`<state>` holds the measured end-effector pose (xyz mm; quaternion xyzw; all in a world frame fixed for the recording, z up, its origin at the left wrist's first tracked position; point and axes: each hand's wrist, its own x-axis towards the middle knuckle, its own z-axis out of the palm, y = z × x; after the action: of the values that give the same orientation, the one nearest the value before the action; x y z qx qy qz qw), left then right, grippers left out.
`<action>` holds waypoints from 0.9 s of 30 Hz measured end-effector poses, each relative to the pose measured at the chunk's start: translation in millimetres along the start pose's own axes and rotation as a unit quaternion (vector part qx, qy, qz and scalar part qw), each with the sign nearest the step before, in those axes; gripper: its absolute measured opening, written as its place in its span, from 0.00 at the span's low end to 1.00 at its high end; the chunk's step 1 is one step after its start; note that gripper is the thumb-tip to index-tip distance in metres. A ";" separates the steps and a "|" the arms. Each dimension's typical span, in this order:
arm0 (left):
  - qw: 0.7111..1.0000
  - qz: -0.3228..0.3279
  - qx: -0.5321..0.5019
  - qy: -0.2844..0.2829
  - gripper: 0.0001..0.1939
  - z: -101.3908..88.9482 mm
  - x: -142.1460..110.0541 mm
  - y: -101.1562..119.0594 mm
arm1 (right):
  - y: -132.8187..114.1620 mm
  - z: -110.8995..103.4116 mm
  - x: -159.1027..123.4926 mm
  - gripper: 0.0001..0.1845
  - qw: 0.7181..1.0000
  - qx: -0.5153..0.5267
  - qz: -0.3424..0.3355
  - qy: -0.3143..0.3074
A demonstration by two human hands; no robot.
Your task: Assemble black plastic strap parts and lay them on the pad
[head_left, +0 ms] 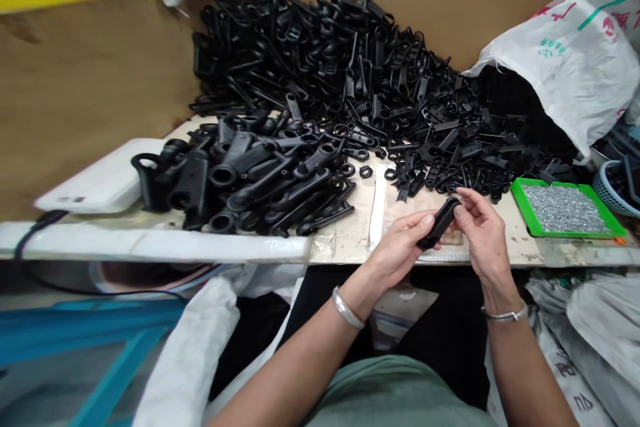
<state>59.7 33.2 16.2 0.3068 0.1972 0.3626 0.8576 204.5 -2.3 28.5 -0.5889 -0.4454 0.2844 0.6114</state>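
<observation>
A black plastic handle part (pixel 438 224) is held between my two hands above the front edge of the table. My left hand (pixel 400 243) grips its lower end, thumb on top. At the upper end, the thumb and fingers of my right hand (pixel 479 227) pinch the part. Just beyond my hands lie small black clip-like pieces and rings (pixel 425 170). Left of them rests a group of larger black handle parts (pixel 260 173). My fingers partly hide the held part, so its details are unclear.
A big heap of black parts (pixel 320 47) rises against the cardboard wall behind. To the right are a green tray (pixel 520 203) of small metal pins, a blue basket (pixel 613 190) and a white sack (pixel 585 60). A white box (pixel 100 180) with a cable sits left.
</observation>
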 end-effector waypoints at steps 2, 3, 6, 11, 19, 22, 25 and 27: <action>1.000 -0.001 -0.004 -0.003 0.19 -0.5 -0.3 -1.8 | -0.2 0.3 -3.6 0.18 0.999 -0.052 -0.004 -0.013; 1.000 -0.003 -0.002 -0.003 0.19 -0.6 -0.5 -2.7 | -0.4 0.4 -5.4 0.18 0.997 -0.078 -0.007 -0.014; 0.999 -0.004 0.038 -0.007 0.21 -0.4 -1.3 -4.7 | -1.9 1.7 -9.7 0.17 0.992 -0.128 -0.016 0.012; 0.962 0.099 0.255 0.011 0.18 -1.8 -3.2 -7.4 | -7.5 6.0 -15.2 0.14 0.989 -0.136 -0.036 0.047; 0.854 0.160 0.494 0.021 0.15 -2.6 -12.0 -4.2 | -2.3 -2.1 -14.1 0.19 0.996 -0.014 0.056 -0.063; 0.831 0.184 0.525 0.011 0.14 -2.5 -13.1 -2.4 | -1.1 -3.8 -14.9 0.18 0.997 -0.025 0.048 -0.053; 0.832 0.175 0.526 0.001 0.13 -2.6 -13.6 -1.3 | 1.7 -1.6 -18.5 0.14 0.998 -0.063 0.016 -0.015; 0.838 0.161 0.521 -0.007 0.11 -2.6 -14.0 -0.8 | 5.6 1.2 -21.8 0.13 0.996 -0.084 -0.011 0.021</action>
<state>49.3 23.4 15.4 0.7382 0.2989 0.3370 0.5022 194.8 -19.9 18.4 -0.6392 -0.4611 0.2272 0.5720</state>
